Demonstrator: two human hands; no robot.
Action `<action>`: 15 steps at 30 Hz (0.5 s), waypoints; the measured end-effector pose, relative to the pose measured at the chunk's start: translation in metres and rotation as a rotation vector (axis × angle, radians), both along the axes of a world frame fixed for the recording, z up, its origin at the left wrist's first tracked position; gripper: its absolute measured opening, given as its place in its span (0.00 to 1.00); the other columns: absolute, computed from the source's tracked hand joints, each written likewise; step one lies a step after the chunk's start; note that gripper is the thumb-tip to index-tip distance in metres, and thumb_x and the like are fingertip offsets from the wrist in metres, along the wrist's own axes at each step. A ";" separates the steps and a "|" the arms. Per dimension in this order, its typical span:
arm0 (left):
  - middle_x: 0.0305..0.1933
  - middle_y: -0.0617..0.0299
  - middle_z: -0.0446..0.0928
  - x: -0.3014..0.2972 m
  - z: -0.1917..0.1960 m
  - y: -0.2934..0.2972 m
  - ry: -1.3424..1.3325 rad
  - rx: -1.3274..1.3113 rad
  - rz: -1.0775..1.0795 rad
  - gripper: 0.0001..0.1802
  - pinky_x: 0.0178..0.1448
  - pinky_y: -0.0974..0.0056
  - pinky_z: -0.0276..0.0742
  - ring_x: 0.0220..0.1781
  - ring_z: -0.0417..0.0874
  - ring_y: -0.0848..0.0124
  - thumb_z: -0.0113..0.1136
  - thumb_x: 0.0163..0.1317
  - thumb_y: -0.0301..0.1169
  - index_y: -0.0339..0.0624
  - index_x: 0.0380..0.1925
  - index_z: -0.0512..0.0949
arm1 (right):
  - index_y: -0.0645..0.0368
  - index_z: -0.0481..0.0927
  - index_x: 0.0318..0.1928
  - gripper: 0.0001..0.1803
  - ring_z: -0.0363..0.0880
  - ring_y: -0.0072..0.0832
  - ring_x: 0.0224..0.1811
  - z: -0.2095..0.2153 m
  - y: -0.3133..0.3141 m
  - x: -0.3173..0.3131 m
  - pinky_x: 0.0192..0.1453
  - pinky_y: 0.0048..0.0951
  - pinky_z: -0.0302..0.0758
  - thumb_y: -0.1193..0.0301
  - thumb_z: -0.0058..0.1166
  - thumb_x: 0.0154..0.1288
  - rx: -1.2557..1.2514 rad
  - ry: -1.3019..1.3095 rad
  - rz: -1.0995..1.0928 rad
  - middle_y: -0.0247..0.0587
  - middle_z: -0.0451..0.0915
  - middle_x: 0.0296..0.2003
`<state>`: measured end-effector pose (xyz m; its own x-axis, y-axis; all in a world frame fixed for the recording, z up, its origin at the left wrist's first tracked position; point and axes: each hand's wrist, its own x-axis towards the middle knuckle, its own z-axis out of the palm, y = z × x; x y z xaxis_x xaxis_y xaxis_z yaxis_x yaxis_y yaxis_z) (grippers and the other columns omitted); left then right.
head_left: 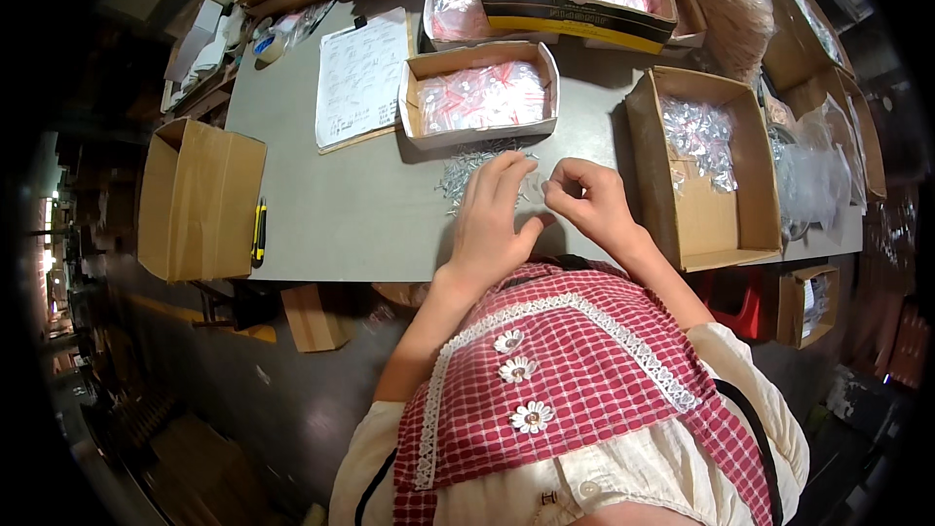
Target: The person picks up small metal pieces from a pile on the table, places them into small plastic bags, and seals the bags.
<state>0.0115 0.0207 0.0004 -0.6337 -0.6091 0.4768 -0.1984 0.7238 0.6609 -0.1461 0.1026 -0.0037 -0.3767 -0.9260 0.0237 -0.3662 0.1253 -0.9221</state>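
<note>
A loose pile of small silver screws (456,177) lies on the grey table in front of me. My left hand (495,217) rests over the right part of the pile, its fingers stretched forward and the thumb apart, hiding some of the screws. Close beside it, my right hand (590,199) is curled with thumb and forefinger pinched together. Whatever it may hold is too small to make out. Just beyond the pile stands a white-rimmed open box (479,132) filled with small clear bags that have red stripes.
Left of that box lies a clipboard with written sheets (362,78). A cardboard box (209,200) and a yellow-black utility knife (259,232) are at the left edge. On the right, an open carton (716,224) holds bagged hardware. A black-yellow box (575,15) stands behind.
</note>
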 end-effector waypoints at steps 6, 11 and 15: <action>0.47 0.53 0.83 0.007 -0.016 -0.006 -0.021 0.000 -0.040 0.20 0.57 0.54 0.74 0.50 0.82 0.53 0.69 0.51 0.25 0.40 0.47 0.81 | 0.65 0.77 0.28 0.11 0.70 0.13 0.26 -0.006 -0.004 0.002 0.30 0.21 0.68 0.70 0.60 0.62 0.009 -0.167 0.070 0.32 0.74 0.21; 0.44 0.55 0.85 0.018 -0.030 -0.018 -0.054 0.002 0.111 0.16 0.53 0.56 0.76 0.44 0.83 0.56 0.72 0.55 0.30 0.41 0.45 0.83 | 0.64 0.79 0.38 0.17 0.83 0.33 0.29 -0.030 -0.019 -0.009 0.34 0.34 0.78 0.62 0.65 0.63 0.105 0.052 0.092 0.45 0.81 0.31; 0.44 0.57 0.85 0.034 -0.047 -0.031 -0.037 0.023 0.309 0.16 0.49 0.59 0.78 0.44 0.84 0.58 0.73 0.56 0.32 0.42 0.45 0.84 | 0.58 0.71 0.57 0.29 0.82 0.56 0.38 -0.060 -0.020 -0.001 0.43 0.46 0.80 0.58 0.66 0.62 0.329 0.579 0.250 0.63 0.75 0.46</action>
